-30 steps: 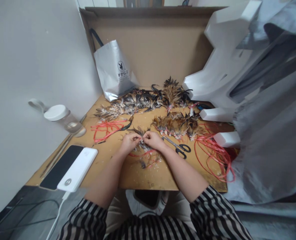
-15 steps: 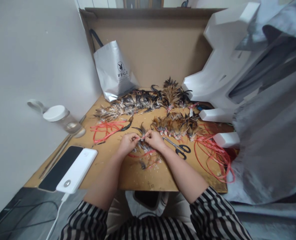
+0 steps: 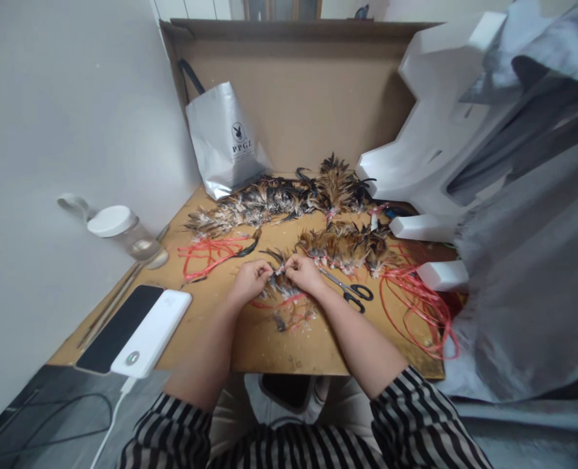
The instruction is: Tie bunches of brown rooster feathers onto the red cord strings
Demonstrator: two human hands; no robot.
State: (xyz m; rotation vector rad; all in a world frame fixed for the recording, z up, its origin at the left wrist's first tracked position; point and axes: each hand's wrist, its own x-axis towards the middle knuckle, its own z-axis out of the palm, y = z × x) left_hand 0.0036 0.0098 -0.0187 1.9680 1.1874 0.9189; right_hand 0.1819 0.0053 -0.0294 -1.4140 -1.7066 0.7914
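Note:
Both hands meet over the middle of the table. My left hand [image 3: 251,280] is closed in a pinch at the base of a small feather bunch [image 3: 275,258]. Opposite it, my right hand [image 3: 305,273] also pinches that bunch, fingertips close to the left ones. Whatever fine strand lies between the fingertips is too small to make out. Loose feathers [image 3: 281,286] and a red strip [image 3: 286,301] lie beneath the hands. Just right of my right hand, scissors [image 3: 350,290] with black handles rest on the table.
Tied brown feather bundles [image 3: 347,247] lie beyond my right hand, with darker feathers [image 3: 269,202] behind. Red plastic strips lie left [image 3: 210,251] and right [image 3: 416,303]. A bottle [image 3: 127,231], phone [image 3: 120,329], power bank [image 3: 152,332], silver bag [image 3: 223,140] and white foam [image 3: 416,143] surround the work.
Both hands stay at the feather bunch; their fingertips have drawn slightly apart. The view has shifted slightly, and nothing else has visibly moved.

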